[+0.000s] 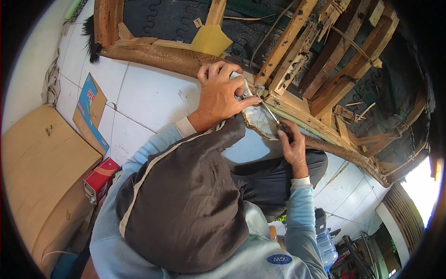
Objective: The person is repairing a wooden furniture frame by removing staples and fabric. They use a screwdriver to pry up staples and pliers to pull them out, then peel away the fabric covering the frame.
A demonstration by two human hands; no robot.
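Note:
My left hand (222,95) is closed over the corner of an upside-down or tipped sofa frame (297,104), its fingers curled on a loose fabric flap (260,120) with a pale backing. Its thumb points toward the tip of a screwdriver-like tool (269,110) with a thin metal shaft. My right hand (292,145) is wrapped round the tool's dark handle. The tip meets the wooden rail where the flap is pulled back; what exactly it touches is too small to tell. Brown patterned upholstery (158,59) covers the rail to the left of my left hand.
Wooden slats (288,44) and zigzag springs (153,18) show inside the frame. A yellow foam piece (211,41) lies on its edge. Leftward are a blue-printed cardboard piece (90,114), a red box (100,179) and a tan panel (46,172). A plastic bottle (326,249) stands behind my right arm.

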